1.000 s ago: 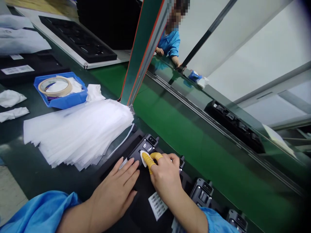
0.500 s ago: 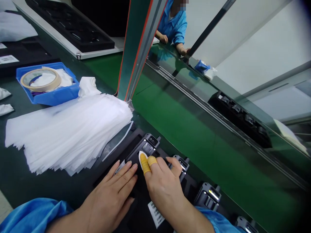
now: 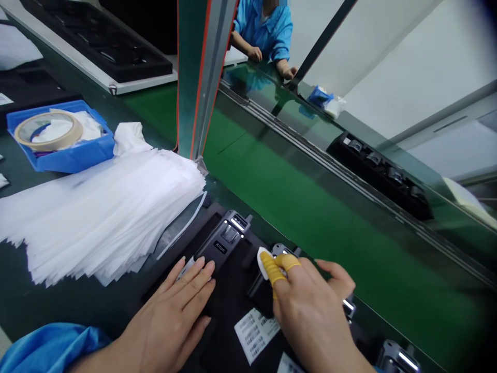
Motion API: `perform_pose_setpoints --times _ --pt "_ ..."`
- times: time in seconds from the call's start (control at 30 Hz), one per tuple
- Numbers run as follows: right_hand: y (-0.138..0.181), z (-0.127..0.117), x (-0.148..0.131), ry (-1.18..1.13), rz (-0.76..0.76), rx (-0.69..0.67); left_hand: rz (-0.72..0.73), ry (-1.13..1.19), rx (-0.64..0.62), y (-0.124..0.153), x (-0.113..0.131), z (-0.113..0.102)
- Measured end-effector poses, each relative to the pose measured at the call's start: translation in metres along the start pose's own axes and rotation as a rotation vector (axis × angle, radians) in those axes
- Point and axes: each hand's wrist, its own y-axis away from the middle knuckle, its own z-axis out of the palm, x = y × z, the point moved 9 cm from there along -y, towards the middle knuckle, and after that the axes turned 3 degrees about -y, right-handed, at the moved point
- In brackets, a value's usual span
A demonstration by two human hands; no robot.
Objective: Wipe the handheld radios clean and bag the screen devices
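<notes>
My left hand (image 3: 176,305) lies flat with fingers stretched over the lower part of a dark grey handheld radio (image 3: 229,235). That radio sits in a black foam tray (image 3: 227,305), with its "Riton" label and a lit strip near the top showing. My right hand (image 3: 310,295) has yellow finger cots on two fingers and pinches a small white cloth (image 3: 263,261). The cloth is over a second radio (image 3: 278,248), partly hidden beneath the hand; whether it touches is unclear. White barcode labels (image 3: 252,334) lie on the tray between my hands.
Fanned white sleeves (image 3: 104,207) lie at left below a blue bin (image 3: 73,159) holding a tape roll (image 3: 75,132). A metal post (image 3: 202,103) rises beyond them. Across the green conveyor (image 3: 279,171), a person in blue (image 3: 264,31) sits near another radio tray (image 3: 349,160).
My right hand has moved right with the white cloth, from the first radio to the second. The first radio's label is now uncovered. My left hand stays on the first radio.
</notes>
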Motion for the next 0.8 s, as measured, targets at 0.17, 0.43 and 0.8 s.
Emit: perform_pose_setpoints --times 0.17,0.43,0.8 --pt "0.001 -0.001 0.009 0.052 -0.002 -0.005 -0.009 -0.006 0.009 -0.003 0.001 -0.002" --pt "-0.005 -0.004 -0.023 -0.054 -0.122 0.028 -0.013 -0.003 0.02 -0.001 0.002 -0.002" --pt "-0.019 0.009 -0.043 -0.049 -0.192 0.002 -0.04 0.015 0.049 0.001 0.0 -0.003"
